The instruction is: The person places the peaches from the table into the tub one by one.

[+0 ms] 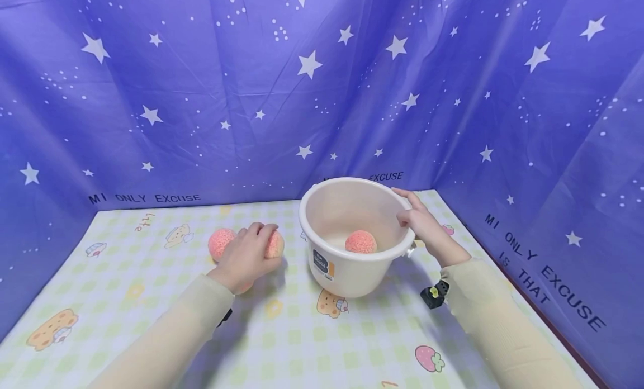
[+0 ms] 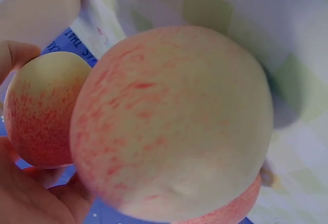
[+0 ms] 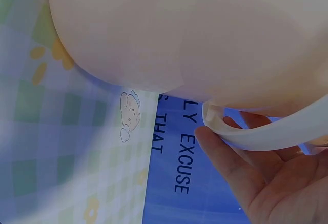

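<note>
My left hand [image 1: 245,259] grips a pink and cream peach [image 1: 274,245] just left of the bucket. In the left wrist view that peach [image 2: 46,111] sits between the thumb and fingers. A second peach [image 2: 174,126] fills the middle of that view, close to the camera, partly covering a third peach [image 2: 230,208]. In the head view, one pink peach [image 1: 220,243] lies beyond the wrist. My right hand [image 1: 418,221] holds the white bucket [image 1: 347,274] by its right rim, near the handle [image 3: 287,131]. Inside the bucket lies another pink peach [image 1: 360,242].
A green and white checked cloth [image 1: 282,344] with cartoon prints covers the table. Blue curtains [image 1: 226,98] with white stars hang along the back and both sides. A label [image 1: 323,264] is on the bucket's front.
</note>
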A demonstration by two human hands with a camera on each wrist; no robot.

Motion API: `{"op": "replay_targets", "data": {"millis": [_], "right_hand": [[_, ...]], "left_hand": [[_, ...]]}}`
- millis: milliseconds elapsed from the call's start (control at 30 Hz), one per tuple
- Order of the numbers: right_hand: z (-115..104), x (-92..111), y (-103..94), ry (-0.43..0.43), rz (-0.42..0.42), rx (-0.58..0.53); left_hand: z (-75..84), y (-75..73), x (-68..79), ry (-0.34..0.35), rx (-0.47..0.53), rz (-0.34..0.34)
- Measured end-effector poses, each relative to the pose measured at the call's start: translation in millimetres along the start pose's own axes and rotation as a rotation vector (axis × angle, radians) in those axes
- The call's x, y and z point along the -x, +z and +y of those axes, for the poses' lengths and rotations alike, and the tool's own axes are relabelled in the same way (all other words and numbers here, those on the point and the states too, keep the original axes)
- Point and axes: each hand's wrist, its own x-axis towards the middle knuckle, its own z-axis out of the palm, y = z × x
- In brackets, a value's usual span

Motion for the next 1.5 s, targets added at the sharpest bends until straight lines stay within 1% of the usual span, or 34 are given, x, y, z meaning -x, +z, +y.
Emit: {"op": "replay_targets", "data": {"millis": [167,300,433,767,1067,1500], "right_hand": [[0.2,-0.4,-0.1,-0.001,-0.002,-0.002],[0.5,-0.5,-0.2,0.001,-0.002,-0.005],[0.5,-0.6,0.1,-0.001,-0.002,-0.009],[2.9,-1.0,-0.3,-0.002,0.003,-0.001],[3.3,0.1,-0.6,0.001,0.007,-0.002],[2.1,-1.2,-0.5,-0.005,0.0,-0.011]], "left_hand": [[1.8,-6.4,0.1,0.017,-0.014,0.028],[2.4,-8.9,0.7,0.018,-0.021,0.034],[2.0,-10.2,1.4,0.019,-0.023,0.032],[1.2,-12.1,2.2,0.024,-0.011,0.072],[1.0,-13.5,1.1,0.019,-0.008,0.083],[3.5,-17.8,2.2,0.027,0.036,0.1]]}}
